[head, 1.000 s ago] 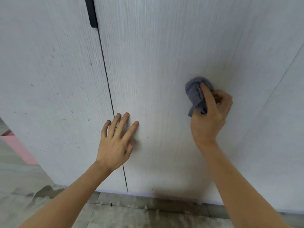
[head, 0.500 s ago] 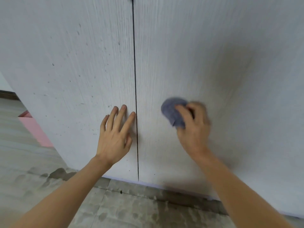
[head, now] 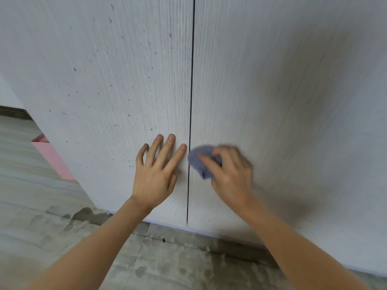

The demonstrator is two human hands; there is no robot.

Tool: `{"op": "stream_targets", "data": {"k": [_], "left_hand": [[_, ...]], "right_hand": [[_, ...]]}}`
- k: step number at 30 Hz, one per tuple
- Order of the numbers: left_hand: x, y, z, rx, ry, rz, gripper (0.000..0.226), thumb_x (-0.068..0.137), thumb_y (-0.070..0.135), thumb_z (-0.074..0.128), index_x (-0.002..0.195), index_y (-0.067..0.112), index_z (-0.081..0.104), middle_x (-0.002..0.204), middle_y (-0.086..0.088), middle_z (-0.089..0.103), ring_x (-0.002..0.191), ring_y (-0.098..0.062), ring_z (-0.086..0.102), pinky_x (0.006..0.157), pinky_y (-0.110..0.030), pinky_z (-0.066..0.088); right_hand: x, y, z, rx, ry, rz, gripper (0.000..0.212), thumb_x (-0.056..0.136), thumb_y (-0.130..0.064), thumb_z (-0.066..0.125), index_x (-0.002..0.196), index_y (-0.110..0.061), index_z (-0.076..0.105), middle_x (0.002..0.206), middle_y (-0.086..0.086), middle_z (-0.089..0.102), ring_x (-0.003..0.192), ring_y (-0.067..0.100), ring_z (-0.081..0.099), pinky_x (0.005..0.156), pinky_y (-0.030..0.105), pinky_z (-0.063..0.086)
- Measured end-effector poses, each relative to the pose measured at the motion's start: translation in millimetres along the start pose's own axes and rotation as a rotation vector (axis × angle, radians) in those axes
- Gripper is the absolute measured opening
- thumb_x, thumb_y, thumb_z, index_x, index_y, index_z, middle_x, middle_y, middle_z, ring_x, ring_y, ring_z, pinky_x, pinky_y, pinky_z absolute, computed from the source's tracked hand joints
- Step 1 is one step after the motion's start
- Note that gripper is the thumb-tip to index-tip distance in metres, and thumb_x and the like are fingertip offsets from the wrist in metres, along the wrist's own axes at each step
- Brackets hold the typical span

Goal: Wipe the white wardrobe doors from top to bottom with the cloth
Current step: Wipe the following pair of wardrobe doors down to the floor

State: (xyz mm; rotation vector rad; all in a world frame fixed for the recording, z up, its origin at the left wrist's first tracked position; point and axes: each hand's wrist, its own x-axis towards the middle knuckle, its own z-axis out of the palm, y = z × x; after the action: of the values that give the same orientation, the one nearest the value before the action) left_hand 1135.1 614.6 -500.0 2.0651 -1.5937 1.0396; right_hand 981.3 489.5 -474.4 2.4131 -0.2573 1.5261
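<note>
Two white wardrobe doors fill the view, split by a dark vertical gap (head: 191, 105). The left door (head: 109, 84) carries several small dark specks. My left hand (head: 157, 170) lies flat on the left door with fingers spread, just left of the gap. My right hand (head: 230, 174) grips a bunched grey-blue cloth (head: 199, 160) and presses it on the lower part of the right door (head: 282, 91), right beside the gap. The right hand and cloth are blurred by motion.
Grey tiled floor (head: 146, 262) with damp patches runs below the doors' bottom edge. A pink object (head: 52, 155) lies on the floor at the left, past the wardrobe's side. A dark skirting strip (head: 12, 110) shows at the far left.
My right hand has swept the cloth down and leftward across the right door to the gap. The left hand has stayed flat near the gap. The view has shifted right and down.
</note>
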Motion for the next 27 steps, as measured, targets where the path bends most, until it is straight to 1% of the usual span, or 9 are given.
{"op": "stream_targets", "data": {"k": [3,6,10,12,15,17,20,23,27], "left_hand": [[2,0,0,-0.005,0.005,-0.013,0.050,0.091,0.023,0.031,0.140,0.018,0.036,0.149,-0.012,0.025,0.135,-0.037,0.027,0.099,-0.058,0.035],[1,4,0,-0.024,0.014,-0.027,0.049,0.092,0.023,0.029,0.141,0.018,0.035,0.149,-0.012,0.025,0.135,-0.037,0.027,0.100,-0.057,0.034],[-3,2,3,-0.018,0.014,-0.017,0.055,0.088,0.020,0.036,0.143,0.019,0.032,0.151,-0.011,0.021,0.138,-0.036,0.022,0.102,-0.056,0.033],[-4,-3,6,0.014,0.022,0.008,0.053,0.090,0.021,0.035,0.143,0.019,0.031,0.151,-0.011,0.021,0.138,-0.036,0.021,0.102,-0.056,0.033],[-6,-4,11,0.022,0.031,0.012,0.049,0.094,0.025,0.031,0.143,0.019,0.030,0.150,-0.012,0.022,0.138,-0.036,0.021,0.102,-0.057,0.032],[-6,-3,15,0.027,0.043,0.003,0.047,0.096,0.028,0.028,0.143,0.019,0.030,0.150,-0.012,0.022,0.138,-0.036,0.021,0.103,-0.058,0.031],[-5,-1,20,0.018,0.067,-0.009,0.047,0.097,0.032,0.030,0.142,0.019,0.031,0.149,-0.013,0.023,0.138,-0.036,0.021,0.104,-0.057,0.029],[-5,8,26,-0.011,0.117,-0.079,0.049,0.095,0.033,0.041,0.140,0.016,0.033,0.147,-0.015,0.024,0.137,-0.038,0.022,0.105,-0.058,0.029],[-7,28,35,-0.059,0.126,-0.214,0.054,0.090,0.031,0.048,0.140,0.014,0.034,0.147,-0.017,0.024,0.136,-0.041,0.023,0.104,-0.059,0.031]], "right_hand": [[59,9,-11,0.016,0.241,0.125,0.036,0.073,0.009,0.059,0.100,-0.010,0.073,0.098,0.004,0.042,0.080,0.024,0.047,0.058,0.031,0.040],[62,3,-6,-0.005,0.270,0.173,0.038,0.075,0.011,0.058,0.104,-0.010,0.072,0.098,0.005,0.046,0.080,0.024,0.049,0.057,0.029,0.040],[-35,-7,19,-0.084,-0.081,-0.102,0.027,0.087,-0.003,0.054,0.097,-0.018,0.074,0.089,0.004,0.066,0.081,0.022,0.048,0.057,0.029,0.042],[-89,-3,29,-0.133,-0.327,-0.244,0.016,0.076,-0.014,0.064,0.088,-0.021,0.073,0.088,0.001,0.066,0.083,0.021,0.047,0.061,0.029,0.044],[-125,0,31,-0.104,-0.556,-0.280,0.023,0.055,-0.019,0.080,0.075,-0.021,0.071,0.083,-0.002,0.066,0.082,0.019,0.047,0.059,0.026,0.047],[-116,4,25,-0.081,-0.479,-0.240,0.022,0.059,-0.014,0.077,0.079,-0.021,0.071,0.085,-0.001,0.066,0.081,0.019,0.051,0.058,0.026,0.049],[-74,21,-1,0.005,-0.135,-0.017,0.040,0.072,0.002,0.064,0.106,-0.020,0.063,0.100,0.006,0.056,0.084,0.026,0.053,0.059,0.032,0.050],[-45,40,-26,-0.038,0.099,0.166,0.044,0.079,0.007,0.060,0.113,-0.021,0.057,0.102,0.007,0.045,0.083,0.025,0.050,0.062,0.028,0.043],[-92,27,-12,-0.075,-0.095,0.160,0.039,0.079,0.002,0.052,0.110,-0.023,0.056,0.102,0.006,0.043,0.084,0.024,0.048,0.050,0.026,0.045]]}}
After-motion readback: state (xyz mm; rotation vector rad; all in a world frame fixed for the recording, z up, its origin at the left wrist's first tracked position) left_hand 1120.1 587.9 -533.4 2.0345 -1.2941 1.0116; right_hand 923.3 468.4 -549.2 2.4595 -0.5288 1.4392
